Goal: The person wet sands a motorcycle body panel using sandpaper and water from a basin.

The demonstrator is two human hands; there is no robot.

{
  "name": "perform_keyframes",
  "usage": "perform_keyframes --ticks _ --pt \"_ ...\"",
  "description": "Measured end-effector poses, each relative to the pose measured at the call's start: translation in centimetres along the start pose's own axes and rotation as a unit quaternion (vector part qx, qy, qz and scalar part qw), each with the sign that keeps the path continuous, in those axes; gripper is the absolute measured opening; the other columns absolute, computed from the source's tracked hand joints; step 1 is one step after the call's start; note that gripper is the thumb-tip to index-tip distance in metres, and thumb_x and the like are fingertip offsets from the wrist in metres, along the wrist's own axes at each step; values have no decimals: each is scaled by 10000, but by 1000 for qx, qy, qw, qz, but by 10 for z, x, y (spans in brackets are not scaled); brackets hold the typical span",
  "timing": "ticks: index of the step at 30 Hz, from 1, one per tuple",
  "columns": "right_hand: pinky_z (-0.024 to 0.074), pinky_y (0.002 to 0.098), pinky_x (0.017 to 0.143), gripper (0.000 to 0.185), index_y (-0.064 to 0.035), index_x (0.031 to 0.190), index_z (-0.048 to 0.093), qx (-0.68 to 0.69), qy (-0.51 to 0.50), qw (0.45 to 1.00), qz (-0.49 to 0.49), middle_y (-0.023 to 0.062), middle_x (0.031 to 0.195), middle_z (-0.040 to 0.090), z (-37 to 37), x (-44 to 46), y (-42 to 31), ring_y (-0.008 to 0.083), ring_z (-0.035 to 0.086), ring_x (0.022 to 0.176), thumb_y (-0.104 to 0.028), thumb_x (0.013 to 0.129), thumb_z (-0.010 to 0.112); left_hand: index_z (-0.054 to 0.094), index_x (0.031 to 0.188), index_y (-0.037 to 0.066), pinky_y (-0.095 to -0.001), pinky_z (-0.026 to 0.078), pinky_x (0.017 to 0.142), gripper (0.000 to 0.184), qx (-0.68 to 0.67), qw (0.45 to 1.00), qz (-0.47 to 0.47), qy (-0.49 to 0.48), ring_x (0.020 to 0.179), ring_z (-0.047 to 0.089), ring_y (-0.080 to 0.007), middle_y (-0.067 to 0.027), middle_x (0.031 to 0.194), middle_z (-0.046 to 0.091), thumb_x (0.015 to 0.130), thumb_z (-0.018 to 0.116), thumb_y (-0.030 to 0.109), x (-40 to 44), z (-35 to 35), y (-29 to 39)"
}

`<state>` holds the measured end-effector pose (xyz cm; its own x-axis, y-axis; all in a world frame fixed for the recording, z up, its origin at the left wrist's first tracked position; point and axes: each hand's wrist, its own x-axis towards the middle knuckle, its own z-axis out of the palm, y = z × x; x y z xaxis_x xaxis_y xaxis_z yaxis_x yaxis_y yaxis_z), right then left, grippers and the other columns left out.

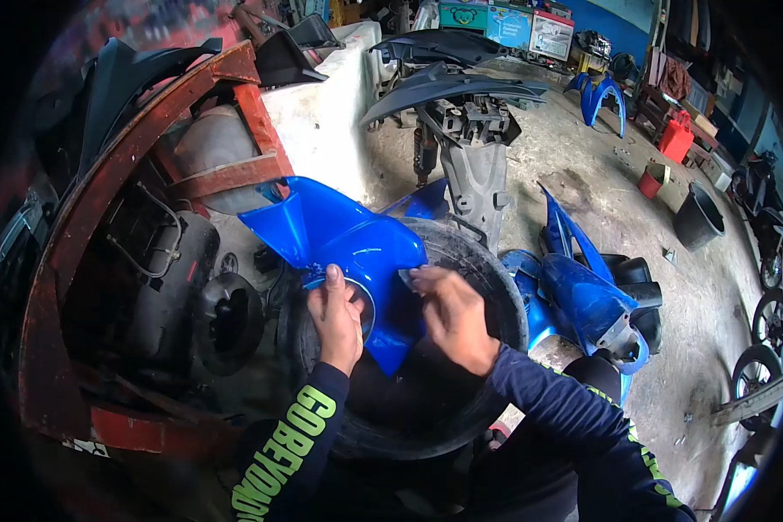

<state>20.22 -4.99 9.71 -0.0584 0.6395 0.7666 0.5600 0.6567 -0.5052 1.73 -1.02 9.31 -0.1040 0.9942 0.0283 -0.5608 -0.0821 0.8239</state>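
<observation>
A glossy blue motorcycle body panel [344, 228] is held up over a large black tub [506, 335]. My left hand [335, 320] grips the panel by the rim of its round opening, thumb on the outer face and fingers curled into the hole. Scuffed, paler paint shows just by that thumb. My right hand [454, 317] is at the panel's right side, fingers pinched on a small grey piece of sheet [406, 278] that touches or nearly touches the blue surface. What that sheet is made of is too small to tell.
More blue body panels [583, 296] lie on the concrete floor at right. A stripped motorcycle frame [478, 174] stands ahead. On the left, a red wooden frame [135, 161] surrounds a dark tank [178, 270]. Farther right stand a black bucket [699, 217] and a red canister [675, 135].
</observation>
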Motion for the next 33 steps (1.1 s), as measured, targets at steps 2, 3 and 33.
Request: perform_keyframes --ticks 2,3,33 --pt "550 424 814 281 -23 1017 633 -33 17 999 30 143 932 683 -7 9 2 325 658 891 81 756 614 460 1267 74 -552 421 1048 523 -1 998 14 -60 1279 511 -313 -73 1360 519 973 679 447 3 -3 3" --pt "544 424 777 296 -35 1040 630 -71 6 996 59 134 883 673 -10 11 3 322 644 838 67 762 620 460 1267 74 -552 421 1048 523 -1 998 14 -60 1279 511 -313 -73 1360 519 973 679 447 4 -4 3" --pt "547 418 890 407 18 1159 662 -26 31 997 62 180 1084 713 -18 21 1 346 694 989 127 772 600 459 1283 33 -519 443 1043 559 3 999 -29 16 1260 524 -317 -112 1319 515 992 638 475 1 3 14"
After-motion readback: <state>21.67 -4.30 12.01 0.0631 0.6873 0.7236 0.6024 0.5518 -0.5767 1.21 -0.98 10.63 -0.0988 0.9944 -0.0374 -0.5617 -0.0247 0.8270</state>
